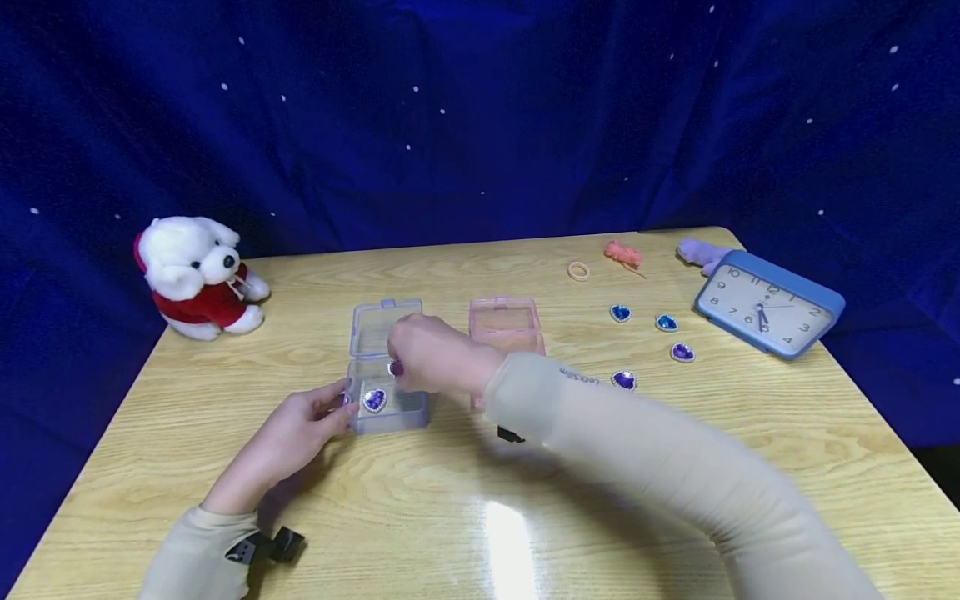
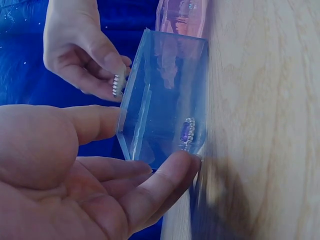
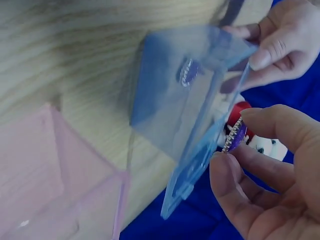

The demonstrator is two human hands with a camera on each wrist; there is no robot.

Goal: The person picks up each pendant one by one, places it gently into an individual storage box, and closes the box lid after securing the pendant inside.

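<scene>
A clear blue plastic box [image 1: 390, 421] with its lid raised stands on the table. My left hand [image 1: 300, 427] grips the box at its left side, with fingers and thumb on its walls. Inside lies a purple heart-shaped gem [image 1: 375, 401] with a silvery beaded edge. Over the open box my right hand [image 1: 435, 354] pinches another purple gem [image 3: 236, 136] between thumb and forefinger. In the right wrist view this gem is held edge-on, beside the box's rim. The left wrist view shows the first gem [image 2: 187, 131] through the box wall.
A pink box [image 1: 504, 315] with its lid up stands right of the blue one, partly hidden by my right arm. Farther right lie blue gems [image 1: 620, 313], purple gems [image 1: 682, 352], a ring [image 1: 578, 271], small toys [image 1: 622, 252] and a clock [image 1: 768, 304]. A plush dog [image 1: 198, 279] sits back left.
</scene>
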